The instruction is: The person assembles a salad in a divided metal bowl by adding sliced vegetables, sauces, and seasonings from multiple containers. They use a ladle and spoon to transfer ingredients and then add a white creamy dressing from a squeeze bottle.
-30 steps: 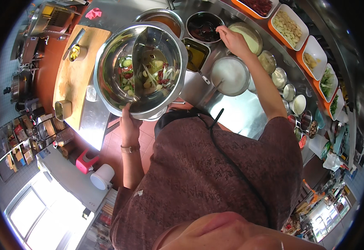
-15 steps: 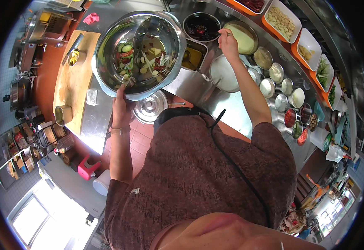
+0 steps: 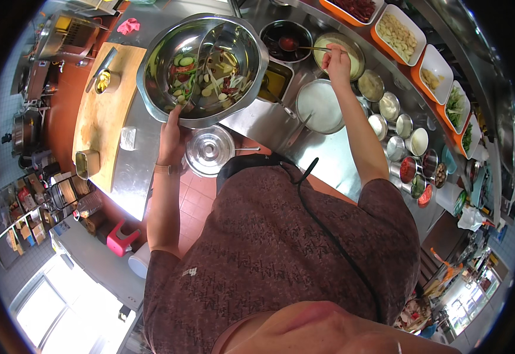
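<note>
My left hand [image 3: 174,138] grips the near rim of a large steel pot [image 3: 143,76]. A curved wall divides the pot; sliced cucumber [image 3: 183,61], pale slices and red chillies lie in its two halves. My right hand [image 3: 338,64] is closed on the long handle of a ladle [image 3: 288,43]. The ladle's bowl, red-brown inside, is over a dark sauce container [image 3: 275,32], and its handle crosses above a tub of pale yellow contents [image 3: 352,50]. Below the right hand stands a container of white contents [image 3: 321,106] with a utensil handle sticking out.
A square tin of yellow oil [image 3: 278,82] with a ladle sits between pot and tubs. Several small seasoning cups [image 3: 389,105] and orange-and-white trays [image 3: 402,35] line the right. On the left, a wooden board [image 3: 101,118] carries a knife [image 3: 101,68]. A steel lid [image 3: 210,150] lies below the pot.
The ladle's bowl has come up out of the dark sauce as my right hand moved right and nearer me. The pot has shifted slightly right with my left hand.
</note>
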`<state>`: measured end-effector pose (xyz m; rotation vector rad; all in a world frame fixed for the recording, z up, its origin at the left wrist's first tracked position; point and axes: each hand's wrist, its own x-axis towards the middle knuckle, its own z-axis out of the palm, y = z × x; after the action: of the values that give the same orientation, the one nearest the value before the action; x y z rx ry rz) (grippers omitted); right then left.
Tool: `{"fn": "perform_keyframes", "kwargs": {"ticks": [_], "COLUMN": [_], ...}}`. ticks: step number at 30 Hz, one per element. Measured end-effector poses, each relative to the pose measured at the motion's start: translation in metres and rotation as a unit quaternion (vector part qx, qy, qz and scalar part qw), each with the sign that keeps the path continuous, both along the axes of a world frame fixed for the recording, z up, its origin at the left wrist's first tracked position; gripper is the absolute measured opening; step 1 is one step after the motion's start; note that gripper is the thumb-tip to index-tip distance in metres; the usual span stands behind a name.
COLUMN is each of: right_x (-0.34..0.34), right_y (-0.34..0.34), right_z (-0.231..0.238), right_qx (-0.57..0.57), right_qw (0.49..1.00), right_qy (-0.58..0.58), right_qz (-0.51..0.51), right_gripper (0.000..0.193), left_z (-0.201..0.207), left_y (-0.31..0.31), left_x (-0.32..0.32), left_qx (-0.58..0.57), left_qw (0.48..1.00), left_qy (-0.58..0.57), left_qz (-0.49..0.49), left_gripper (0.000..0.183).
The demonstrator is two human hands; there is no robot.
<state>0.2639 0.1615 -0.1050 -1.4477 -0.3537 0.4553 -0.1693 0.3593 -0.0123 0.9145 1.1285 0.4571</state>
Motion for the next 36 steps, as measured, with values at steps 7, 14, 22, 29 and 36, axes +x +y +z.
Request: {"fn": "perform_keyframes", "kwargs": {"ticks": [7,14,22,29,36], "right_x": [0.006,-0.021,-0.088,-0.099,-0.069], "right_y": [-0.007,-0.002,-0.02,-0.037,-0.016], "right_z": [0.056,0.125,0.149,0.171,0.108], "right_qx": [-0.011,0.022,-0.012,0.052,0.16], "right_qw": [0.996,0.991,0.863,0.675,0.986], "right_qy": [-0.085,-0.106,-0.462,-0.71,0.027], "right_qz": [-0.007,0.078,0.204,0.195,0.044], "right_gripper": [0.029,0.029,0.018,0.024,0.034], "left_z": [-0.004,-0.02,-0.027,-0.029,-0.029], "left_y": [0.023,0.037,0.02,0.015,0.008], "left_x": [0.023,0.045,0.058,0.045,0.036], "left_qx": [-0.005,-0.039,-0.05,-0.065,-0.046], "left_qw": [0.999,0.994,0.994,0.995,0.998], "left_qy": [0.001,-0.005,-0.02,-0.021,-0.032], "left_qz": [-0.034,-0.104,-0.099,-0.073,-0.036], "left_gripper": [0.033,0.035,0.036,0.032,0.035]}}
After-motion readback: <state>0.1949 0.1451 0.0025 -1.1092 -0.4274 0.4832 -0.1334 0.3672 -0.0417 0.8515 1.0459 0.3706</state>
